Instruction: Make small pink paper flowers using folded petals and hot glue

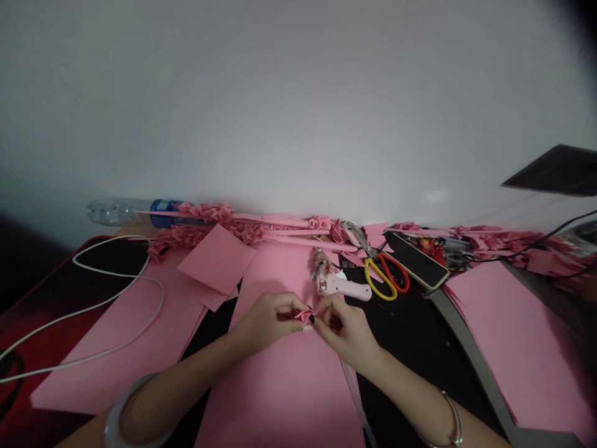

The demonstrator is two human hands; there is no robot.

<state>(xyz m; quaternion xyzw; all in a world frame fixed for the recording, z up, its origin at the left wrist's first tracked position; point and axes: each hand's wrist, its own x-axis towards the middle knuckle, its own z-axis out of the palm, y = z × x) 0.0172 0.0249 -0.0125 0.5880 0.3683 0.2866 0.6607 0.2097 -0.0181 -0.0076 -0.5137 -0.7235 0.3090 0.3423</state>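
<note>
Between my two hands is a small folded pink paper flower [305,316], partly covered by fingers. My left hand [270,317] pinches it from the left with thumb and forefinger. From the other side, my right hand [347,330] closes thumb and fingers on its edge. Both hands are held above a large sheet of pink paper [284,392]. Just beyond my right hand lies a pale pink glue gun [345,287], its nozzle end towards the wall. Scissors [385,274] with one yellow and one red handle rest to its right.
Finished paper flowers on stems [209,213] lie along the wall, beside a plastic bottle [121,211]. Square pink sheets [217,258] sit at left, near a looping white cable [158,305]. At right are a phone [420,261] and a pink paper stack [517,348].
</note>
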